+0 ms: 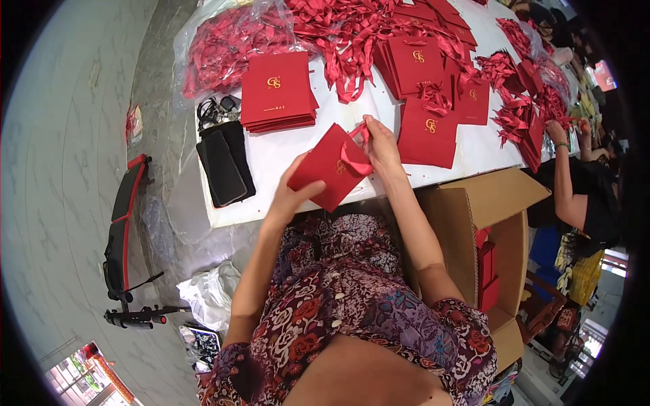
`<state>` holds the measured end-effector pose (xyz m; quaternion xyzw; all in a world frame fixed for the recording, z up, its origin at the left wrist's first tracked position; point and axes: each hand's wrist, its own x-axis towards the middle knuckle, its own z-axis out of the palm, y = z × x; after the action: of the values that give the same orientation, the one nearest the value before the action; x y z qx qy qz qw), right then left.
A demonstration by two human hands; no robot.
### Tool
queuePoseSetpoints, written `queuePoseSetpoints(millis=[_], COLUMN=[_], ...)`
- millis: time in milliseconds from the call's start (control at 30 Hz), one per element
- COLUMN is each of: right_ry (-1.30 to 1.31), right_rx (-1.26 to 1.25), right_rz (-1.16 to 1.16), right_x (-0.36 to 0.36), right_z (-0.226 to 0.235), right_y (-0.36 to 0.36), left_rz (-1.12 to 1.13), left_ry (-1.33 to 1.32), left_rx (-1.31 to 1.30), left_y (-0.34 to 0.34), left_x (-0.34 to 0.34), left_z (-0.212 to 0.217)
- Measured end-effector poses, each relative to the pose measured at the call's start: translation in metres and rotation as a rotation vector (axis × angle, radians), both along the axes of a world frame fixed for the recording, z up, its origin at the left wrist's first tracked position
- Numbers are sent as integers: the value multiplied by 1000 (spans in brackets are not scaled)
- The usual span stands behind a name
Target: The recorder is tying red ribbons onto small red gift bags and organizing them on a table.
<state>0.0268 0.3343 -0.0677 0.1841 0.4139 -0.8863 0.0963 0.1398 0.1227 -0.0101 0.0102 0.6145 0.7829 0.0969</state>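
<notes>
A small red paper gift bag with a gold emblem is tilted in front of me, just over the table's near edge. My left hand grips its left side, thumb across the front face and fingers behind. The fingers of my right hand are pinched on the red ribbon at the bag's upper right edge. A loop of that ribbon hangs over the bag's front. Beyond my left hand lies a neat stack of flat red bags. Past my right hand are red bags with ribbons.
A heap of red ribbons and a plastic sack of ribbons cover the table's far side. A black phone lies at the left edge. An open cardboard box holding red bags stands at right, near another person's arm.
</notes>
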Motion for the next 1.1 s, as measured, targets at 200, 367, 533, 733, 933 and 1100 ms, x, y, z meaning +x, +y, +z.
queuePoseSetpoints(millis=[200, 367, 533, 733, 933, 1100], right_ry=[48, 126, 265, 608, 664, 606], right_rx=[236, 317, 530, 1429, 1764, 1409], right_rz=[-20, -36, 267, 74, 135, 270], right_x=[-16, -20, -39, -63, -53, 14], right_z=[0, 16, 15, 14, -6, 24], right_y=[-14, -16, -4, 0, 8, 13], left_rz=[91, 54, 214, 232, -71, -76], left_ry=[132, 160, 182, 706, 549, 535], left_rx=[-198, -372, -390, -1167, -1180, -1033], left_y=[20, 1, -9, 7, 51, 52], left_x=[26, 35, 37, 32, 38, 22], left_z=[-8, 29, 54, 51, -6, -22])
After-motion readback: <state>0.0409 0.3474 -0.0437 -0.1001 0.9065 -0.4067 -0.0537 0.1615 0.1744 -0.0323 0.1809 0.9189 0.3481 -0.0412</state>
